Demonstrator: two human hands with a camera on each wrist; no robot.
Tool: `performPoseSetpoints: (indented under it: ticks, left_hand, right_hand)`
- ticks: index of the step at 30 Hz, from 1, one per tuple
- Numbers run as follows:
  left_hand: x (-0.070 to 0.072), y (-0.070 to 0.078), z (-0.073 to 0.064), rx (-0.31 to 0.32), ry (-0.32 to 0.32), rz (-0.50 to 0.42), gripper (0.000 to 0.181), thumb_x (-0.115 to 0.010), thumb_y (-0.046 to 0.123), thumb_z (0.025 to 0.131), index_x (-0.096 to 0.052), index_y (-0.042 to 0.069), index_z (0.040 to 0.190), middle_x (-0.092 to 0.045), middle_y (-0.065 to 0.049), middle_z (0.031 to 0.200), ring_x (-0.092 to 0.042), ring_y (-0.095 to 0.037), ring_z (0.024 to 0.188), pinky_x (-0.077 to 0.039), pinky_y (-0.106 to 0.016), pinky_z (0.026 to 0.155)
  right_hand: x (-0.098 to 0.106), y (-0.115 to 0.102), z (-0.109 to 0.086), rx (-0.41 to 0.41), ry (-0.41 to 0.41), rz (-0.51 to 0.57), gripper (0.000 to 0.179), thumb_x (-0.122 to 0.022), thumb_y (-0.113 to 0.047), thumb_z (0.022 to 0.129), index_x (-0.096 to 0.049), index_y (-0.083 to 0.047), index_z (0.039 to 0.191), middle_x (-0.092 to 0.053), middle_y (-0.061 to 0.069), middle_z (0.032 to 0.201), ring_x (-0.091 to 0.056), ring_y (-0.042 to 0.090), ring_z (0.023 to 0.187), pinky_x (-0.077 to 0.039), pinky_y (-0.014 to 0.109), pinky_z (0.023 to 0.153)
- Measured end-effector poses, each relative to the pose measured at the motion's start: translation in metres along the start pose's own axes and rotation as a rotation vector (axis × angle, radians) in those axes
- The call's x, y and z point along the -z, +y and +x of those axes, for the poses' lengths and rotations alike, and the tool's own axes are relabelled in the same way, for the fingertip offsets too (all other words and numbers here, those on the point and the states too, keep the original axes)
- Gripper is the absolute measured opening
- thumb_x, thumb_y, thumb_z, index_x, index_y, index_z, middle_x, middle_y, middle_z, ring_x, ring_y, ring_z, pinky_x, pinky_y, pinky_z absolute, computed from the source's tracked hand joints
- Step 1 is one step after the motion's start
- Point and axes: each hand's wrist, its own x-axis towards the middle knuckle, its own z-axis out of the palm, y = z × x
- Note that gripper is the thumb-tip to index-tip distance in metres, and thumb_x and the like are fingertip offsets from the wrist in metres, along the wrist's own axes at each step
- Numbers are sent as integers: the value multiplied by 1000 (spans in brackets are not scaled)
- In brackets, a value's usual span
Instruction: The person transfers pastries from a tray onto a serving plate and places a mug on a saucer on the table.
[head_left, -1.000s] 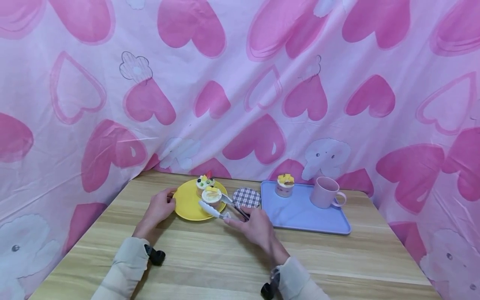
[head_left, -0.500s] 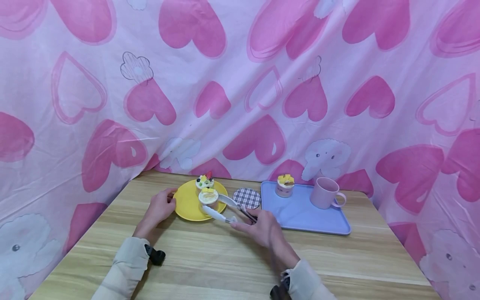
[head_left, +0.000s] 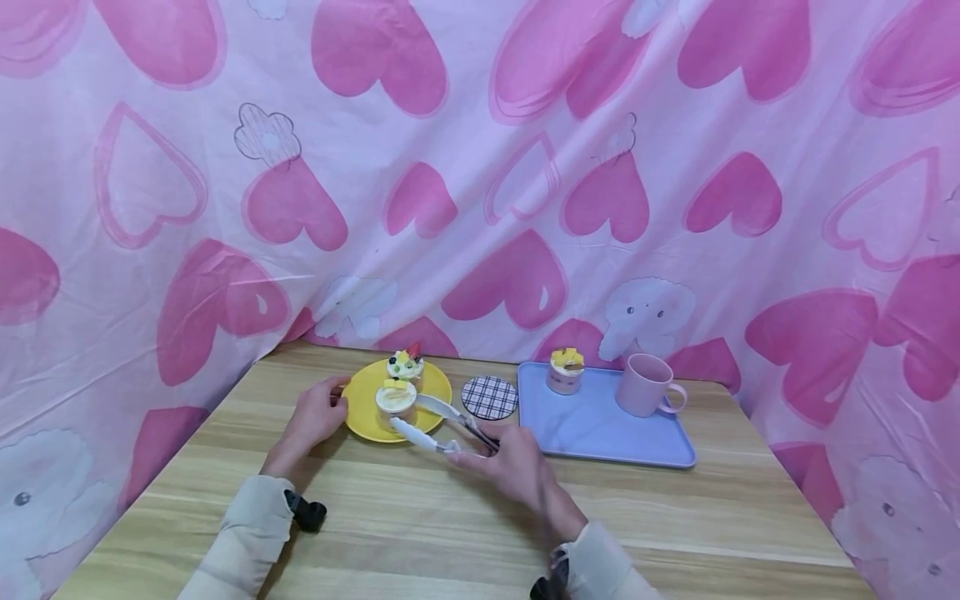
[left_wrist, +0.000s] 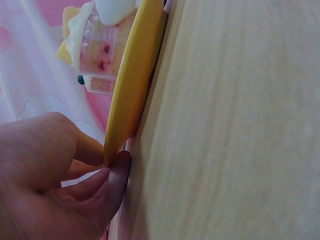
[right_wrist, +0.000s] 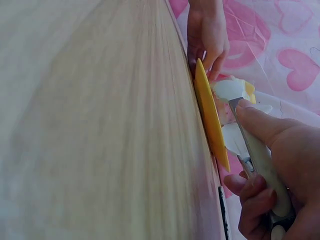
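Left of centre, on the desk (head_left: pixel 420 525): a round yellow plate (head_left: pixel 362 410) lies flat, bearing two dessert cups one behind the other.
Front dessert cup (head_left: pixel 396 407): upright on the yellow plate, left of the frame's middle, with a white creamy top and yellow pieces.
Rear dessert cup (head_left: pixel 406 367): just behind it, decorated with a red strawberry, dark berries and bits of green and yellow.
Left grip (head_left: pixel 315 414): the person's left hand pinches the plate's rim at its left side, thumb side above and other fingers below, as the left wrist view shows.
Right grip (head_left: pixel 516 461): just right of centre in the lower half, grasping the tongs, with the thumb along one handle.
Tongs (head_left: pixel 411 433): white tips spread apart, one at the right of the front dessert cup and one at its near side; whether both touch it, I cannot tell.
Coaster (head_left: pixel 489 398): round, checked in dark lines on white, between the plate and the tray.
Blue tray (head_left: pixel 600 435): right of centre, carrying a yellow-topped dessert cup (head_left: pixel 565 377) at its upper left and a pink mug (head_left: pixel 643 387), handle to the right.
Sleeves (head_left: pixel 243 525): pale, both entering from the bottom edge.
Backdrop (head_left: pixel 480 192): pink cloth printed with hearts, filling the upper frame.
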Motion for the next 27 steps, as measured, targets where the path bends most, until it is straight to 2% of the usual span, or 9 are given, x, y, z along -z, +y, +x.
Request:
performPoseSetpoints:
  ticks: [3, 6, 8, 16, 22, 24, 27]
  left_hand:
    - [0, 0, 0, 1, 1, 2, 53, -53, 7, 103, -52, -9, 153, -67, -32, 136, -66, -40, 120, -58, -54, 104]
    - [0, 0, 0, 12, -5, 0, 53, -53, 7, 103, -51, -9, 154, -67, -32, 137, -65, -40, 121, -58, -54, 105]
    - [0, -1, 0, 14, -7, -1, 53, -52, 7, 103, -51, -9, 154, -66, -32, 138, -65, -40, 121, -58, -54, 105]
    - [1, -1, 1, 13, -8, 0, 53, -53, 7, 103, -51, -9, 154, -67, -31, 137, -65, -39, 120, -59, -53, 104]
    - [1, -1, 0, 11, -7, -1, 52, -54, 6, 103, -52, -9, 153, -67, -32, 136, -65, -38, 117, -60, -52, 102]
    - [1, 0, 0, 10, -8, -3, 52, -54, 6, 103, -52, -9, 153, -67, -32, 136, -65, -39, 118, -60, -52, 102]
    - [1, -1, 0, 7, -5, -2, 52, -54, 6, 103, -52, -9, 153, -67, -32, 136, -66, -40, 120, -60, -53, 103]
  right_hand:
    - [-3, -1, 2, 8, -8, 25, 62, -84, -67, 83, -80, -24, 128, -53, -12, 66, -45, 3, 61, -41, 22, 52]
    - [-4, 1, 4, 9, -7, 36, 56, -85, -70, 80, -81, -23, 111, -57, -11, 68, -48, 4, 62, -44, 23, 54]
    - [-3, 3, 4, 5, -2, 48, 56, -85, -72, 78, -80, -23, 106, -59, -10, 69, -50, 4, 63, -45, 23, 55]
    - [5, 12, 1, -33, -6, 128, 59, -84, -72, 80, -76, -17, 101, -63, -4, 76, -53, 8, 68, -48, 23, 59]
    - [11, 17, 0, -90, 33, 124, 72, -90, -67, 77, -78, -18, 129, -64, -5, 79, -54, 9, 69, -48, 24, 56]
    - [14, 19, 0, -88, 44, 117, 73, -92, -63, 77, -78, -17, 131, -65, -5, 79, -56, 10, 70, -49, 24, 57]
    - [16, 22, 1, -88, 50, 97, 65, -92, -63, 76, -79, -18, 120, -65, -5, 78, -57, 10, 70, -50, 24, 57]
